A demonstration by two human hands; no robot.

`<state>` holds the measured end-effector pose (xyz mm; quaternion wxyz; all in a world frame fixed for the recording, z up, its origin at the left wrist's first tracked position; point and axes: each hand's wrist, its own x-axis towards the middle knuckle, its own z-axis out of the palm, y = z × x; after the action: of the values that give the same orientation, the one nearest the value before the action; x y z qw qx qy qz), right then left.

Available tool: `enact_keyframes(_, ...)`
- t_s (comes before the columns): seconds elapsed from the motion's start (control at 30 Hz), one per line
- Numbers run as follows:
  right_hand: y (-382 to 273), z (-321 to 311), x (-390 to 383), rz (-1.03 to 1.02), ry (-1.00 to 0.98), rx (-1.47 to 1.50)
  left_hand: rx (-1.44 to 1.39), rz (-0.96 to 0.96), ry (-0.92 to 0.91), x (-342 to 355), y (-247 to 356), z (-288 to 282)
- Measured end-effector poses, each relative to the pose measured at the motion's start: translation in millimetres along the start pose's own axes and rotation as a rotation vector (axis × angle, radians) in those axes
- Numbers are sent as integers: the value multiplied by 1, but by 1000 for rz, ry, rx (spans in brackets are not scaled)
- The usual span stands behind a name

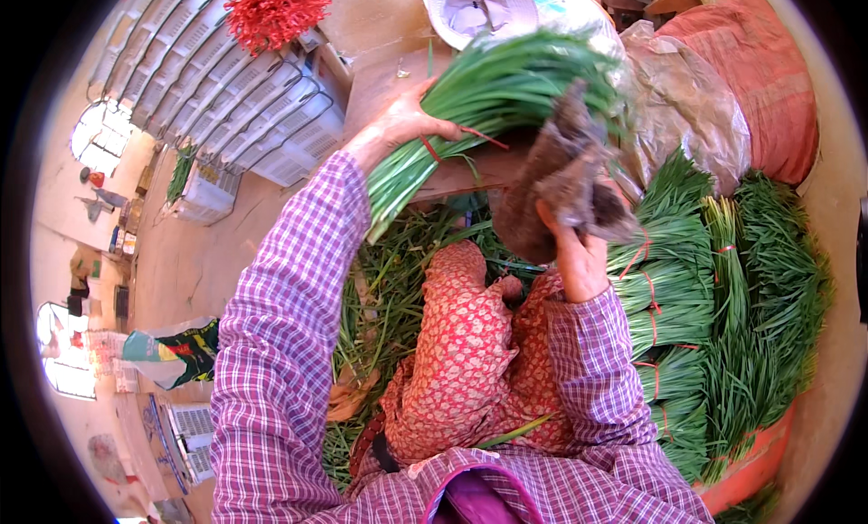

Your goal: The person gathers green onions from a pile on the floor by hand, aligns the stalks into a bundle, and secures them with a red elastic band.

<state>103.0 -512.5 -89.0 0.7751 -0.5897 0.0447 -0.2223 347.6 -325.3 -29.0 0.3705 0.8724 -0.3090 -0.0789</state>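
Note:
My left hand (404,123) is wrapped round the lower part of a bunch of long green chives (515,76), held tilted with the leaf tips toward the upper right. A red tie (430,150) goes round the stems, and one of its ends sticks out. In my right hand (579,260) is a crumpled brown cloth (556,185), gripped by its lower edge close to the leaves. Whether the cloth touches them I cannot tell. Tied chive bunches (669,321) lie piled to the right of my knees.
More chives (782,289) line the far right, below an orange-red sack (750,81) and clear plastic sheeting (683,99). Loose leaf scraps (357,330) cover the ground by my legs. White crates (289,131) stand stacked at upper left, with red ties (274,13) on top. A white hat (484,9) lies ahead.

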Motion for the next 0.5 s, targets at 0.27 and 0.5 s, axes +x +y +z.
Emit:
enact_keyframes(0.27, -56, 154, -5, -666, -375, -879, -1264, -173, 76, -166, 99, -64)
enact_keyframes(0.5, -25, 137, -111, -598, -949, -853, -1185, -118, 784, -252, 11, -120)
